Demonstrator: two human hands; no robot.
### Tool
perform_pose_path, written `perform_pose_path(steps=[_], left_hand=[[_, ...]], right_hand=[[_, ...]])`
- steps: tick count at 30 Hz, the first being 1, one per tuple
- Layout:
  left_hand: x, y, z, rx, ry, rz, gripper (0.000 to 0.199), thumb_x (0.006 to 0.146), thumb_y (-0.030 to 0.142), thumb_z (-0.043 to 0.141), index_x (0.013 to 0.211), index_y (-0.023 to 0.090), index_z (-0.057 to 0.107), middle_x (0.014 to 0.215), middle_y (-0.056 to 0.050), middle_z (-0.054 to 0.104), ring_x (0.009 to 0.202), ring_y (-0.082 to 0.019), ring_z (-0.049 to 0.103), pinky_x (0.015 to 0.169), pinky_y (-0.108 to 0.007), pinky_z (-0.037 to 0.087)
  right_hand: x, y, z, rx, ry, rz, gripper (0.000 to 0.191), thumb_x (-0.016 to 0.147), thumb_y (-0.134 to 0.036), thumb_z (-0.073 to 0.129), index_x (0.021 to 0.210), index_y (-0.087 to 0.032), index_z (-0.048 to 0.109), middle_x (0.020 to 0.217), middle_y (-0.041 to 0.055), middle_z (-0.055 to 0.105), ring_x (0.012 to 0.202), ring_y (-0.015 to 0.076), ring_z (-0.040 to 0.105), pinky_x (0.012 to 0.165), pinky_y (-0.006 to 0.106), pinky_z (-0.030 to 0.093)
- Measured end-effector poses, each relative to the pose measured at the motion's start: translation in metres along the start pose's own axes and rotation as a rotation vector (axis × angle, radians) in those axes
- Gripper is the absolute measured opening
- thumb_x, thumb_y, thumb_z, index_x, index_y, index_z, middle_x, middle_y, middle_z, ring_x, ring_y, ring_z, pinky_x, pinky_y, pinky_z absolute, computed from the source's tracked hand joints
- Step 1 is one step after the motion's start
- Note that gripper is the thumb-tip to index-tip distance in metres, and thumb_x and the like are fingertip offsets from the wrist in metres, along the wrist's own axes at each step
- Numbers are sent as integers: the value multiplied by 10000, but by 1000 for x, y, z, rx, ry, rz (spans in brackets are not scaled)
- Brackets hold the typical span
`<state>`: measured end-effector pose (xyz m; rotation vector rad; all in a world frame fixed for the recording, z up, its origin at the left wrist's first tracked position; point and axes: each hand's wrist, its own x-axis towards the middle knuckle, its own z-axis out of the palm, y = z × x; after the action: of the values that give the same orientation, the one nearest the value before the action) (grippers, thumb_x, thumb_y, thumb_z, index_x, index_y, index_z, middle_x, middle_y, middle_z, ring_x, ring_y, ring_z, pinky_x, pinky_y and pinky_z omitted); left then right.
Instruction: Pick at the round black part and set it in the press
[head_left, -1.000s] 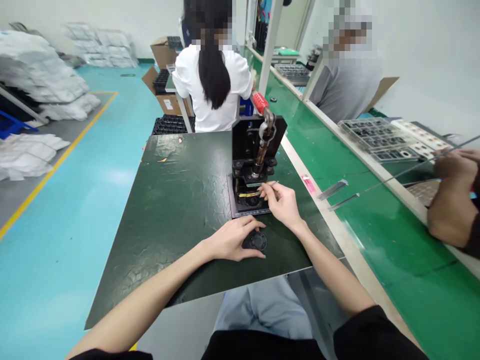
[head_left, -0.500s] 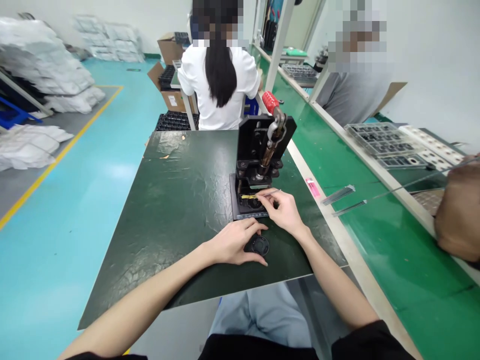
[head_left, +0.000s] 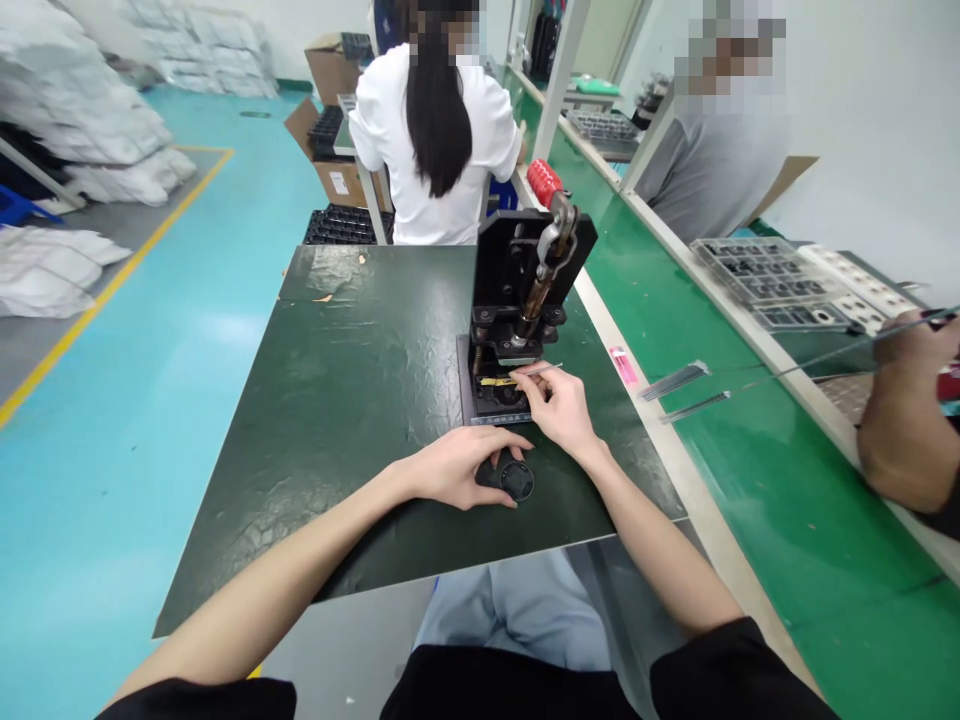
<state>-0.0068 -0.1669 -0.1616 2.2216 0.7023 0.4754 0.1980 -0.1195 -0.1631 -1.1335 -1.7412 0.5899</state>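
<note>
Right hand [head_left: 559,410] is moving closer to the press [head_left: 517,290], pinching light, thin tweezers [head_left: 540,369] shut; left hand [head_left: 457,468] is gripping a stiff round black piece [head_left: 516,479] by its edge

The person wears a black short-sleeved shirt [head_left: 495,695]. Its front shows at six o'clock, the left sleeve [head_left: 195,700] at about seven o'clock and the right sleeve [head_left: 727,670] at about five o'clock, both plain and wide at the hem. Just past the shirt, also toward six o'clock, are pale blue trousers [head_left: 510,610] of soft-looking cloth, with shallow creases over the thighs. Below the sleeves everything is bare: the left forearm [head_left: 285,540] and right forearm [head_left: 652,545] are slim, and the left hand [head_left: 454,468] and right hand [head_left: 559,408] long-fingered.
</note>
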Motion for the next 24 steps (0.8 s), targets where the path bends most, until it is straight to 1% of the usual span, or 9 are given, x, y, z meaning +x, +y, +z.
perform_pose_path(steps=[4,7,11,14,17,19,20,22,24], left_hand=[[1,-2,3,-11,7,4,701,786,429,887,1371,202,575,1118,-78,746,913,-212,713,818,-316,548],[2,-1,4,-3,23,-3,699,794,482,871,1360,197,575,1120,-84,743,879,-206,709,797,-313,545],[4,0,8,16,65,-29,743,778,547,863,1367,210,560,1164,-90,736,855,-201,705,800,-322,547],[5,0,9,8,85,-23,770,762,536,879,1378,214,549,1155,-81,740,857,-199,703,813,-326,550],[5,-1,8,-2,104,-23,777,748,523,893,1373,213,551,1145,-75,743,832,-188,694,789,-319,552],[5,-1,8,9,111,-31,769,741,527,897,1360,217,562,1140,-72,745,819,-182,688,781,-315,550],[5,-1,7,16,114,-35,764,743,529,895,1357,219,564,1138,-71,747,814,-180,685,779,-313,549],[5,0,8,23,118,-38,755,752,527,889,1358,221,558,1140,-70,749,804,-174,681,777,-310,547],[5,1,10,15,132,-51,758,758,520,887,1364,223,542,1129,-64,751,791,-169,679,773,-307,549]], right_hand=[[1,0,1,-31,-3,-31,198,965,-290,625,839,-178,729,793,40,745,544,115,557,547,257,471],[1,0,2,-60,-7,-32,209,969,-321,641,847,-177,730,769,39,730,552,121,544,567,266,475],[1,0,4,-115,-7,-43,276,987,-378,624,810,-189,721,829,65,739,604,137,567,627,288,502],[2,-1,4,-83,2,-5,327,1001,-448,603,816,-198,703,823,61,726,607,140,581,629,291,508],[-1,-3,-3,13,94,73,363,996,-530,595,877,-200,685,795,48,707,649,155,626,616,283,506],[-11,-7,-11,81,154,109,385,981,-570,609,890,-201,667,808,48,705,706,165,657,640,278,521],[-18,-9,-15,105,155,125,387,976,-576,618,887,-201,659,809,46,701,720,165,662,650,275,527],[-39,-15,-23,126,110,161,371,979,-559,627,876,-203,650,779,30,676,689,152,643,634,264,520],[-62,-21,-28,97,49,189,332,998,-511,618,872,-205,647,754,16,651,649,138,611,610,256,503]])
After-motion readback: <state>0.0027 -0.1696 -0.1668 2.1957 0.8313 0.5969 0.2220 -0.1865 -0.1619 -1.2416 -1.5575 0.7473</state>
